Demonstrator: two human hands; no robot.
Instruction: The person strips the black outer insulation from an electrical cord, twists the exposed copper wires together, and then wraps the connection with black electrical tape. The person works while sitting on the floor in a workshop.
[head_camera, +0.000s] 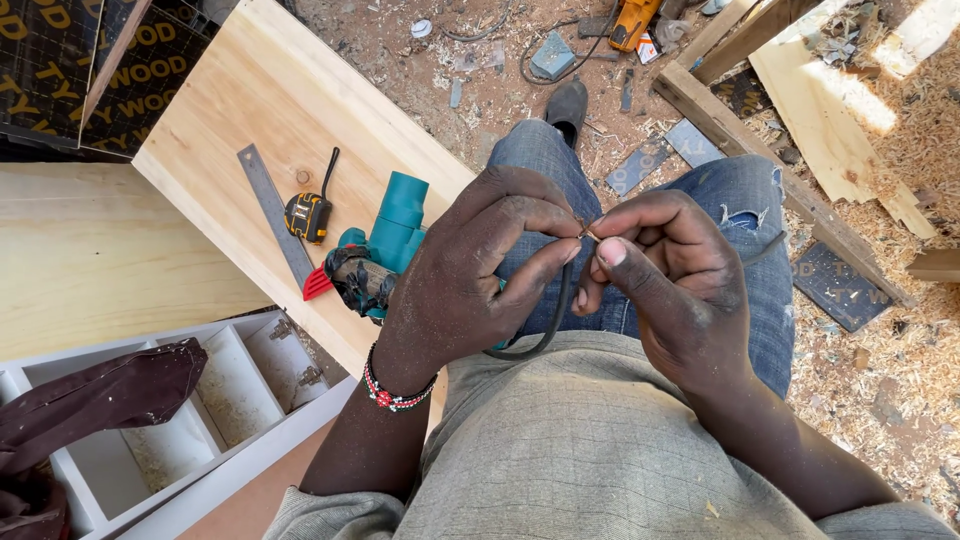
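Black, thin cable (556, 318) with bared tip, pinched closed between left hand (470, 265) and right hand (665, 275).

Black panels (60, 70) with yellow lettering, top left; perhaps plywood.

two hands (590, 260), one cable (545, 325), one tape measure (308, 215), one steel ruler (272, 210)

In the centre of the frame the left hand (470, 270) and the right hand (660, 280) meet over the knees, and the cable (555, 315) runs between them. Left of the hands, on the board (270, 90), lie the power tool (385, 250), the tape measure (307, 215) and, further left, the ruler (272, 212). The shelf unit (200, 400) stands at lower left, with a cloth (95, 400) on it. A shoe (567, 105) is at top centre, a frame of planks (760, 150) at upper right.
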